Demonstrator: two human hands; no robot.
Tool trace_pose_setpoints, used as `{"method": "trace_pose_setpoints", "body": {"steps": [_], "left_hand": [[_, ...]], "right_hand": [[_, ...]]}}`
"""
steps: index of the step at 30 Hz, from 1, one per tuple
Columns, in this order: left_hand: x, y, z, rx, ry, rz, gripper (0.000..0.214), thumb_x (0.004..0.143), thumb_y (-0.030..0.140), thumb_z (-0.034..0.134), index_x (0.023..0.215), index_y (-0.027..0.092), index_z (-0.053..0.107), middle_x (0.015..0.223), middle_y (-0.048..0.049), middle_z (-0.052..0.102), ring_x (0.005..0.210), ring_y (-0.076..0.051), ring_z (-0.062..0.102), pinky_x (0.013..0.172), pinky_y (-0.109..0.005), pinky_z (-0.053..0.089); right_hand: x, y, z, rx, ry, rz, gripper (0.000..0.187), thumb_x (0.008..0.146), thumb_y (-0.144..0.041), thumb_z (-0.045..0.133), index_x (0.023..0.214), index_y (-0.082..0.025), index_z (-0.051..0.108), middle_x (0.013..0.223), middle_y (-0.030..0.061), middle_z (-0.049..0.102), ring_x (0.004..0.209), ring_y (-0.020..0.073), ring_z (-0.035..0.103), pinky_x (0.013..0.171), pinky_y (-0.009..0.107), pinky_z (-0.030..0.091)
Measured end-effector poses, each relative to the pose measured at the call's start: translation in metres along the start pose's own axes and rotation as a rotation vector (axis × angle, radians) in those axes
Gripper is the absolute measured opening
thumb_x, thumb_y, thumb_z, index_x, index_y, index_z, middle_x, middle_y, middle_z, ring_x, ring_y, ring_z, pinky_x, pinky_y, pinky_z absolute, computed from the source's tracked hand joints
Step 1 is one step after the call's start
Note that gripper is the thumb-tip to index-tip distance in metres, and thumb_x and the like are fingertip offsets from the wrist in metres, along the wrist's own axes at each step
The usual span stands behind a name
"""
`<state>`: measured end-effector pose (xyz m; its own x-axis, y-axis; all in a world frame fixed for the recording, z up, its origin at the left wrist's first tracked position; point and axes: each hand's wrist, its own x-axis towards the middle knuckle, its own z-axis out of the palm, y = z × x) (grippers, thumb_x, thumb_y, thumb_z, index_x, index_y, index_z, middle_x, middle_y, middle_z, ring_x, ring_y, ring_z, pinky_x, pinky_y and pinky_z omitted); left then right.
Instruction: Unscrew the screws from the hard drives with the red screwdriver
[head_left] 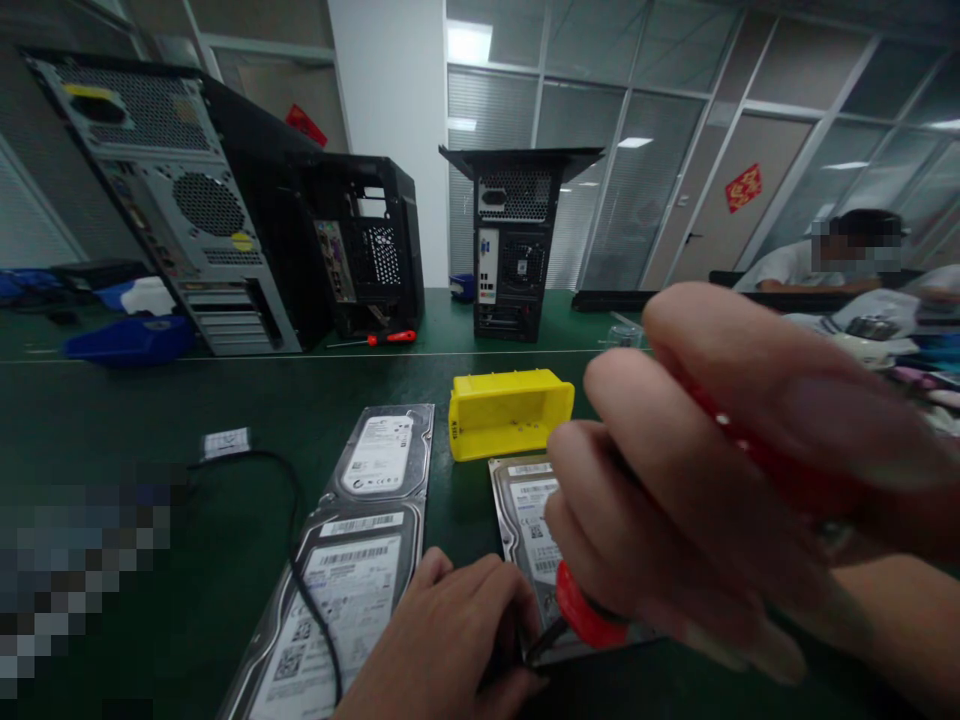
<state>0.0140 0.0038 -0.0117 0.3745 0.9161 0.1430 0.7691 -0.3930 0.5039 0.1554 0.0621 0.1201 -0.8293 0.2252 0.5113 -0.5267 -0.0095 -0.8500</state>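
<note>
A screwdriver (585,612) with a red handle is in my right hand (667,490), fingers wrapped round it close to the camera. Its dark shaft slants down to the left, its tip at the near left edge of a hard drive (529,515). My left hand (457,620) has its fingers curled at that same edge, beside the shaft. The fingertips are partly hidden. My right hand covers much of the drive. Left of my hands lie two more hard drives, a near one (337,590) and a farther one (382,450), labels up.
Behind the drives, a yellow bin (510,410) lies on its side with a few small bits inside. A black cable (292,500) crosses the near left drive. Computer cases (517,240) stand at the back, another red screwdriver (390,339) near them. A person (810,255) sits far right.
</note>
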Motion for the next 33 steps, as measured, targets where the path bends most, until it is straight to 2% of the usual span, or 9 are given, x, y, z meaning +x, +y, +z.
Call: {"method": "trace_pose_setpoints", "body": {"steps": [3, 4, 5, 7, 9, 10, 11, 16, 33], "left_hand": [[0.0, -0.001, 0.001, -0.027, -0.009, 0.015, 0.028, 0.058, 0.012, 0.057, 0.084, 0.023, 0.055, 0.079, -0.0016, 0.063, 0.07, -0.023, 0.057, 0.066, -0.034, 0.037], [0.0, -0.002, 0.002, -0.03, -0.011, 0.015, 0.029, 0.057, 0.011, 0.056, 0.084, 0.023, 0.055, 0.079, -0.0016, 0.063, 0.07, -0.023, 0.057, 0.067, -0.034, 0.037], [0.0, -0.003, 0.002, -0.027, -0.011, 0.011, 0.029, 0.057, 0.011, 0.056, 0.084, 0.022, 0.055, 0.079, -0.0015, 0.063, 0.07, -0.023, 0.057, 0.068, -0.035, 0.037], [0.0, -0.003, 0.003, -0.023, -0.012, 0.007, 0.029, 0.057, 0.01, 0.057, 0.083, 0.023, 0.055, 0.08, -0.0013, 0.062, 0.071, -0.023, 0.057, 0.067, -0.034, 0.036], [0.0, -0.004, 0.003, -0.024, -0.016, 0.008, 0.029, 0.058, 0.01, 0.057, 0.084, 0.023, 0.055, 0.08, -0.0009, 0.062, 0.071, -0.023, 0.056, 0.067, -0.034, 0.036], [0.0, -0.004, 0.003, -0.028, -0.024, 0.011, 0.029, 0.058, 0.01, 0.057, 0.084, 0.022, 0.055, 0.08, -0.0005, 0.062, 0.071, -0.022, 0.056, 0.068, -0.033, 0.036], [0.0, -0.004, 0.002, -0.033, -0.033, 0.012, 0.03, 0.058, 0.01, 0.056, 0.085, 0.022, 0.054, 0.08, -0.0001, 0.061, 0.071, -0.022, 0.056, 0.069, -0.033, 0.036], [-0.001, -0.005, 0.002, -0.037, -0.062, -0.016, 0.031, 0.059, 0.011, 0.058, 0.088, 0.022, 0.055, 0.09, -0.003, 0.061, 0.08, -0.024, 0.055, 0.071, -0.035, 0.035], [0.002, 0.004, -0.005, -0.053, -0.071, -0.067, 0.029, 0.06, 0.01, 0.061, 0.086, 0.022, 0.058, 0.089, -0.0021, 0.063, 0.078, -0.024, 0.057, 0.074, -0.036, 0.037]], "right_hand": [[-0.005, 0.006, -0.011, 0.151, -0.178, -0.138, 0.056, 0.067, -0.054, 0.011, 0.097, -0.029, 0.052, 0.071, 0.0005, 0.058, 0.086, 0.0151, 0.057, 0.074, 0.023, 0.05], [-0.006, 0.008, -0.014, 0.226, -0.199, -0.151, 0.089, 0.053, -0.047, -0.023, 0.134, -0.023, 0.005, 0.101, 0.0035, 0.034, 0.104, 0.0148, 0.041, 0.072, 0.031, 0.042], [-0.006, 0.01, -0.015, 0.265, -0.218, -0.157, 0.093, 0.038, -0.01, -0.042, 0.129, -0.019, -0.028, 0.092, 0.0074, 0.013, 0.107, 0.0203, 0.023, 0.064, 0.032, 0.029], [-0.006, 0.009, -0.014, 0.267, -0.169, -0.171, 0.079, 0.047, 0.011, -0.046, 0.119, -0.021, -0.044, 0.077, 0.0099, 0.004, 0.102, 0.0218, 0.017, 0.06, 0.026, 0.02], [-0.007, 0.005, -0.01, 0.134, -0.091, -0.124, 0.072, 0.06, -0.034, -0.024, 0.131, -0.021, -0.027, 0.091, 0.0044, 0.016, 0.104, 0.0109, 0.028, 0.075, 0.031, 0.036], [-0.007, 0.002, -0.008, 0.049, -0.036, -0.069, 0.077, 0.067, -0.063, 0.024, 0.133, -0.026, 0.005, 0.098, 0.0018, 0.034, 0.093, 0.0091, 0.047, 0.074, 0.024, 0.046], [-0.008, -0.001, -0.007, -0.034, -0.007, -0.03, 0.042, 0.061, -0.05, 0.044, 0.098, -0.031, 0.048, 0.074, -0.0002, 0.053, 0.072, 0.0163, 0.056, 0.065, 0.025, 0.05], [-0.009, -0.007, -0.008, -0.144, 0.03, 0.066, 0.043, 0.079, -0.035, 0.014, 0.099, -0.019, 0.049, 0.079, -0.0028, 0.044, 0.076, 0.0086, 0.055, 0.067, 0.026, 0.041], [-0.014, -0.002, -0.018, 0.038, -0.092, 0.007, 0.033, 0.067, -0.049, 0.048, 0.092, -0.027, 0.048, 0.07, -0.002, 0.048, 0.078, 0.0149, 0.059, 0.071, 0.03, 0.048]]}}
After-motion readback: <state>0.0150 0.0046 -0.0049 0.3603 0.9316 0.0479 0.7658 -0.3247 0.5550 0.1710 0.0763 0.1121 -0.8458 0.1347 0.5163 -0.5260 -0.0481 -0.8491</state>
